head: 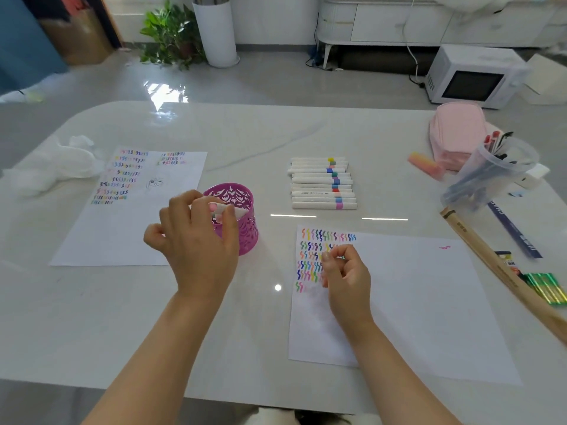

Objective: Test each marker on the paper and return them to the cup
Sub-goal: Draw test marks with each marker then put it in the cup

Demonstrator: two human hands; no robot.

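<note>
Pale tabletop (276, 133): left hand (196, 240) grips a white marker (237, 211) over the purple cup (245, 234); best tipped upright, then dropped in. Right of the cup, right hand (346, 277) curls over the paper (414, 302), contents indiscernible; marker row (322, 184) lies behind.

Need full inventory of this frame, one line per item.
table: one, white, under everything
purple cup: one, purple, centre-left
marker: one, white, at purple cup's rim
loose markers: about ten, white with coloured bands, rowed behind right paper
left paper: one, white with squiggles, left
right paper: one, white with squiggles, front right
pouch: one, pink, far right
clear cup: one, transparent, holding pens, right
tissue: one clump, white, far left
microwave: one, white, floor behind
plant: one, green, floor
left hand: one, holds marker over purple cup
right hand: one, fingers curled over right paper; contents unclear
</note>
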